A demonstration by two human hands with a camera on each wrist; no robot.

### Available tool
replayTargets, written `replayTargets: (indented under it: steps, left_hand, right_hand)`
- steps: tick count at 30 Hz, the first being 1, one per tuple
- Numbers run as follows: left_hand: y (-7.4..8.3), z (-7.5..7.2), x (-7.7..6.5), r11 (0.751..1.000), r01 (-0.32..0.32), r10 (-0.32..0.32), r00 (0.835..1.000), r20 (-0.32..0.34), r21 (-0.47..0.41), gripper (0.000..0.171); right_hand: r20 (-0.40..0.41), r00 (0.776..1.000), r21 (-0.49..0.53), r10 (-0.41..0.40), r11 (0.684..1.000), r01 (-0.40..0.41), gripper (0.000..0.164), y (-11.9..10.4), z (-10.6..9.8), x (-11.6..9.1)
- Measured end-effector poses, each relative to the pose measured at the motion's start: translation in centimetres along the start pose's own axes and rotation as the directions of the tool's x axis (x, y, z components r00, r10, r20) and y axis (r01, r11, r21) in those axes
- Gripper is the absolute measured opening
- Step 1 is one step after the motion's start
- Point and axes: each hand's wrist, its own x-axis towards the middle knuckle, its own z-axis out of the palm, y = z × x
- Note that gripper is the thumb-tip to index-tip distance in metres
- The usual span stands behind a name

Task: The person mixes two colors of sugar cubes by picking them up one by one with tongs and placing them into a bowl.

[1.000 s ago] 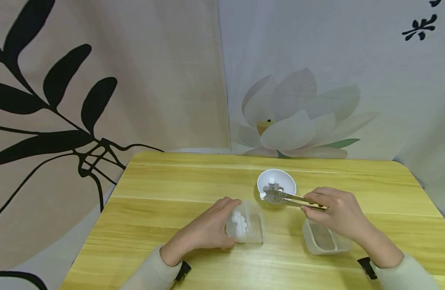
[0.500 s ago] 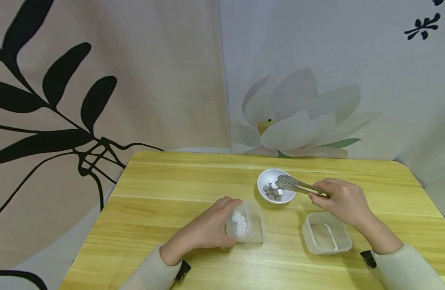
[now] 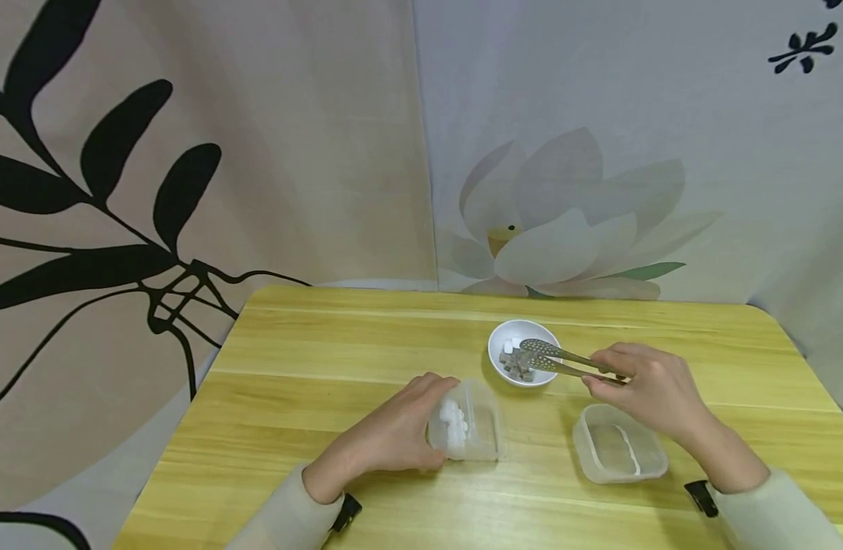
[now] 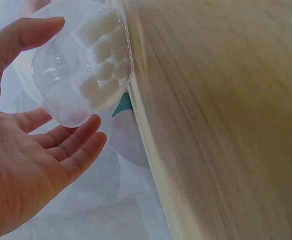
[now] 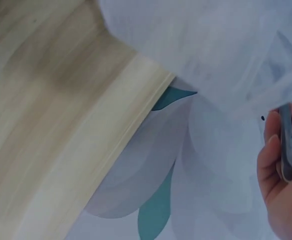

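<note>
My left hand (image 3: 397, 431) grips a clear plastic container (image 3: 483, 424) tipped on its side, thumb and fingers at its base end. Several white cubes (image 4: 103, 55) show through its wall in the left wrist view. In my right hand (image 3: 648, 389) is a pair of metal tongs (image 3: 566, 355) with perforated heads, pinched near the handle end. Their heads stand apart over the right side of a small white bowl (image 3: 524, 328). Inside that bowl lie several grey cubes (image 3: 516, 367) and some white cubes (image 3: 508, 346). Whether anything sits between the tong heads is hard to make out.
A second clear plastic container (image 3: 610, 466) stands upright below my right hand, with no cubes visible in it. The wooden table (image 3: 325, 344) ends at a printed curtain (image 3: 339, 153) behind.
The tongs have risen from the bowl's near left edge and shifted right. Their heads, close together half a second ago, are now wider apart. My left hand and its container have stayed still.
</note>
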Motion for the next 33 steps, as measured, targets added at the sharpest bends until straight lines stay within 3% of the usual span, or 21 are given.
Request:
replayTargets:
  steps: [8,15,18,24,33]
  left_hand:
    - [0.0,0.1,0.0,1.000,-0.016,0.016,1.000,0.000,0.010,0.102]
    - [0.0,0.2,0.0,1.000,-0.013,0.013,1.000,0.002,0.011,0.102]
    - [0.1,0.2,-0.1,1.000,-0.009,0.009,1.000,0.002,0.008,0.103]
    - [0.2,0.1,-0.2,1.000,-0.007,0.007,1.000,0.005,0.004,0.103]
    - [0.3,0.0,-0.1,1.000,-0.002,0.002,1.000,0.007,0.010,0.104]
  right_hand:
    - [-0.048,0.995,0.069,-0.086,0.994,0.090,0.043,-1.8,0.5,-0.1]
    - [-0.022,0.990,0.082,-0.141,0.986,0.143,0.050,-3.9,0.7,0.3]
    - [-0.008,0.988,0.094,-0.155,0.983,0.155,0.048,-4.7,0.9,0.5]
    - [0.012,0.980,0.100,-0.196,0.976,0.194,0.017,-5.9,2.0,0.9]
    - [0.070,0.973,0.079,-0.221,0.973,0.215,0.024,-7.7,3.6,1.3]
